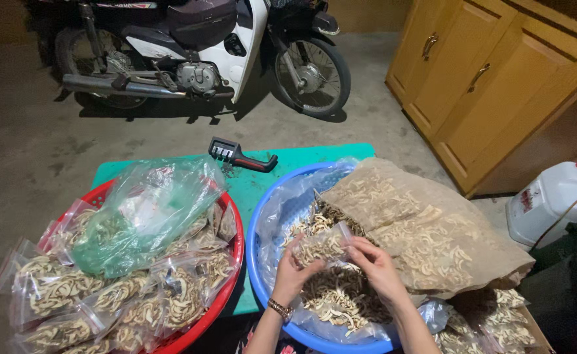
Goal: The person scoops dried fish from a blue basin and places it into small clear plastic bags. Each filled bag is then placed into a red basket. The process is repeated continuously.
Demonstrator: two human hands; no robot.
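Concrete floor runs under our green desk (282, 160). On the left, our red basket (226, 298) is already heaped with filled bags. In the blue basin (257, 262), loose dried slices (337, 298) remain. Our left hand (293, 272) and right hand (375, 262) pinch one small bag (324, 246), so much is left.

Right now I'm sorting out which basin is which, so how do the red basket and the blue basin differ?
The red basket is piled with small sealed clear bags of pale dried slices, with a green-tinted plastic bag on top; the blue basin holds loose slices on a clear liner. The red basket is untouched; both hands, left hand and right hand, hold a small bag over the blue basin. Both sit on the green table.
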